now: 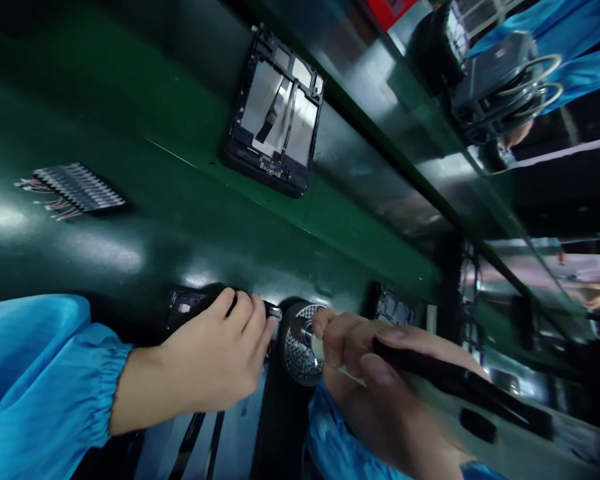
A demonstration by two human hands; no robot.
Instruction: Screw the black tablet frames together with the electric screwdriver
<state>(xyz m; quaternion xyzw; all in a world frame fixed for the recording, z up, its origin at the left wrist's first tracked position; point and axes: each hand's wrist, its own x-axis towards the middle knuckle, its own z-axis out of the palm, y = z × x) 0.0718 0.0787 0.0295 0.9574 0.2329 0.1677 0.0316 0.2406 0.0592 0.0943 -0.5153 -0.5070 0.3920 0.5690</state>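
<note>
My right hand (375,373) is wrapped around a pale electric screwdriver (460,417) with a black lever along its side. The nose of the screwdriver is over a round dish (300,363) of small metal screws; whether it touches them I cannot tell. Just left of the dish, my left hand (215,353) curls its fingers over the upper edge of a black device housing (184,307). The hand covers most of that edge. Below it, a pale panel with dark ribbon cables (200,440) shows on the device.
Another opened device housing (275,113) lies farther up the green bench (180,220). A stack of small wired parts (77,187) sits at the left. Beyond my right hand is a dark part (393,307). A metal rail (380,100) crosses the upper right, with a co-worker's blue sleeve (575,33) behind it.
</note>
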